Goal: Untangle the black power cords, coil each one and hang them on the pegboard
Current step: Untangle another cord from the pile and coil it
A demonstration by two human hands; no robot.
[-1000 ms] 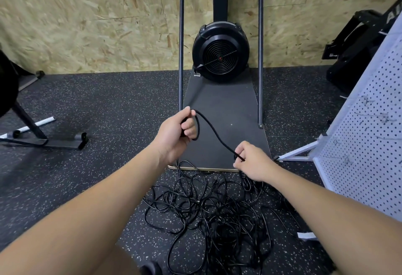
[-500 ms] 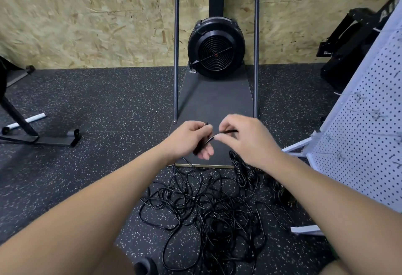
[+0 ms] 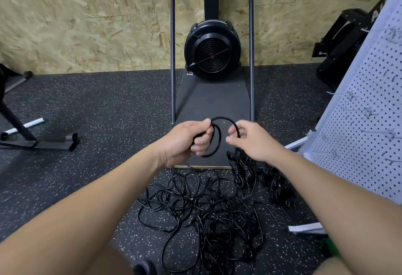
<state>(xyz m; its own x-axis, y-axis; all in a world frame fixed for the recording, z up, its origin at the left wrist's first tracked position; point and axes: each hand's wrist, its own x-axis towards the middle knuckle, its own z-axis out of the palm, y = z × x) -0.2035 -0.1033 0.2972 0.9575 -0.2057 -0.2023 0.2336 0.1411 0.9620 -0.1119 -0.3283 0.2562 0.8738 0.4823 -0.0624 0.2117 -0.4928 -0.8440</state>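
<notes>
My left hand (image 3: 187,138) grips a small loop of thin, limp black rubber power cord (image 3: 217,142) while my right hand (image 3: 250,139) pinches the springy strand just beyond, where I judge it best held.

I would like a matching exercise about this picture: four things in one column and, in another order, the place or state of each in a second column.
Things
1. left hand
2. right hand
3. tangled cords
4. pegboard

Places or states
A. spread in a loose heap on the floor
B. stands tilted at the right edge, with bare hooks
C. grips a small loop of cord
D. pinches the arc of cord that runs over to the loop

Pairs: 1-C, 2-D, 3-A, 4-B
</notes>
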